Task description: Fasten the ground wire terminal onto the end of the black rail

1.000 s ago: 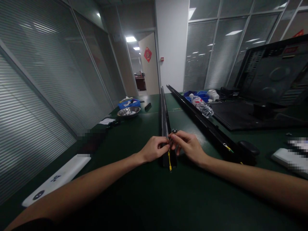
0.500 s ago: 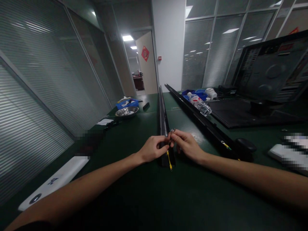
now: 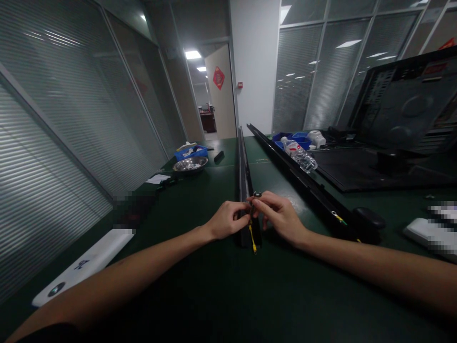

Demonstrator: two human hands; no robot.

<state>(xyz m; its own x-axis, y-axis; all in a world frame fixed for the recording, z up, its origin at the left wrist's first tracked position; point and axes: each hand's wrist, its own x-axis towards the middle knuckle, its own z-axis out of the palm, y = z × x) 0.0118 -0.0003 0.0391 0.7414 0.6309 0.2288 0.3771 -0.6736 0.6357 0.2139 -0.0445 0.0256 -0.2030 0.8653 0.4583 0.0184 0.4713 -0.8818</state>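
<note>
Close in front of me a long black metal rail [image 3: 244,176] stretches away over the dark green table. Over its near end, my left hand [image 3: 228,220] is closed, thumb and fingertips pinched together; what they hold is hidden. My right hand [image 3: 280,216] meets it from the other side, closed on a small wrench [image 3: 257,194] whose metal open-ended head shows above the fingers. Beneath the fingertips hangs a short yellow wire [image 3: 253,239] with a terminal at its lower end, along the rail's near end.
To the right lies a second black rail [image 3: 296,174] with a ring-ended wire [image 3: 337,216]. Beyond it are a plastic bottle [image 3: 300,155], blue bins [image 3: 302,141] and a large black panel [image 3: 400,105]. A metal bowl [image 3: 190,165] and blue tray [image 3: 193,153] stand back left.
The wrench head in my right hand has turned slightly. My hands stay together at the rail's near end, and the whole view has shifted a little.
</note>
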